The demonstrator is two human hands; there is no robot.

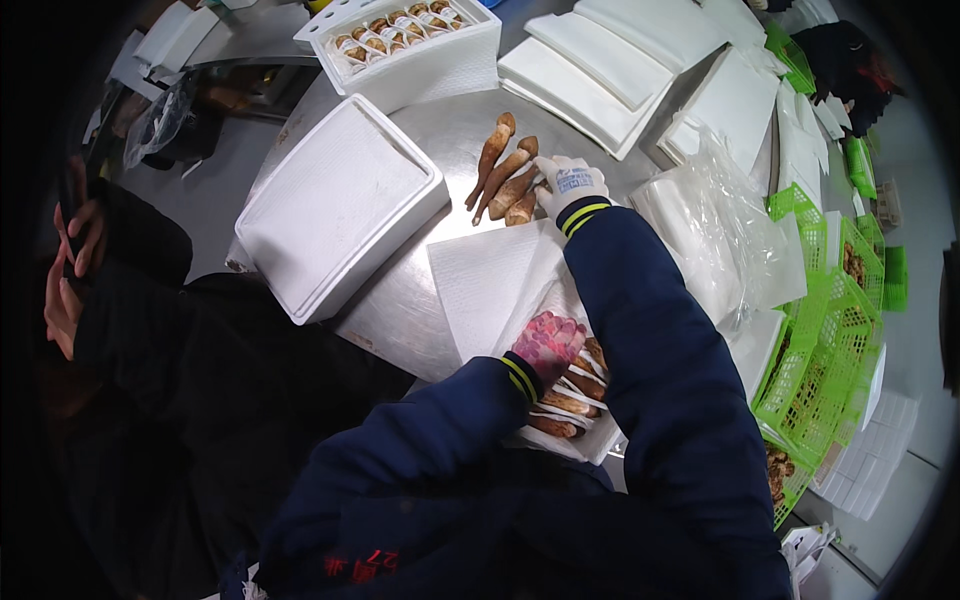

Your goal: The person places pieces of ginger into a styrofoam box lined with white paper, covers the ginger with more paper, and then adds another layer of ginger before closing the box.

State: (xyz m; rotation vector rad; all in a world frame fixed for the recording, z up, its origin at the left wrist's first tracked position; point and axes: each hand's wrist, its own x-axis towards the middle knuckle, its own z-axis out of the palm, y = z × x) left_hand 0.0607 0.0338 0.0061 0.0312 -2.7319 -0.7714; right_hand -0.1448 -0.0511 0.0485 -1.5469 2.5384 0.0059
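Several brown, long-stemmed mushrooms lie side by side on the steel table. My right hand, in a white glove with blue print, is at the right end of this group, its fingertips by the nearest stems; whether it grips one is hidden. My left hand, in a pink patterned glove, is over an open white foam box close to my body. Inside that box, mushrooms lie in a row with white sheets between them. The left fingers are curled, and what lies under them cannot be seen. White padded paper spreads beyond the box.
A lidded foam box stands left; a foam box of wrapped mushrooms stands at the back. White sheets, clear plastic film and green baskets are at right. A person in dark clothes is close on the left, another far right.
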